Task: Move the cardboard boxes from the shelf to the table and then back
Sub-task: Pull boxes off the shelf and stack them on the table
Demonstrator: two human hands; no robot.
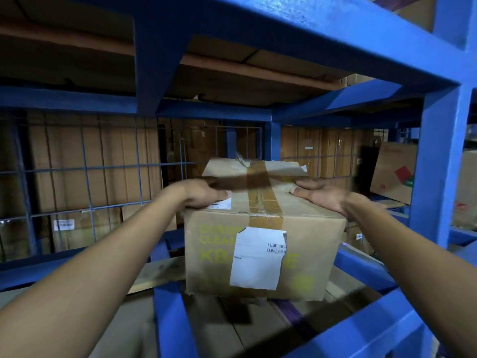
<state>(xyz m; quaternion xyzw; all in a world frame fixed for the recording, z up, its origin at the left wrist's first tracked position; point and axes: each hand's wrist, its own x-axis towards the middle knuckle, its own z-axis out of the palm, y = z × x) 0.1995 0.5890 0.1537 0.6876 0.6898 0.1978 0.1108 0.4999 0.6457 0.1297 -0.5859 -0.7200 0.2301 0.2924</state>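
Note:
A brown cardboard box [260, 254] with brown tape, yellow print and a white label sits on the blue metal shelf [170, 313], straight ahead of me. My left hand [204, 193] rests on the box's top left edge, fingers bent over the top. My right hand [320, 195] lies flat on the top right edge with fingers straight. Both arms reach in between the shelf's beams.
A blue beam [284, 34] crosses close overhead and a blue upright post [438, 161] stands at the right. A wire mesh panel [90, 177] backs the shelf, with more cardboard boxes behind it. Another box [392, 171] leans at the right. A wooden plank [157, 275] lies under the box.

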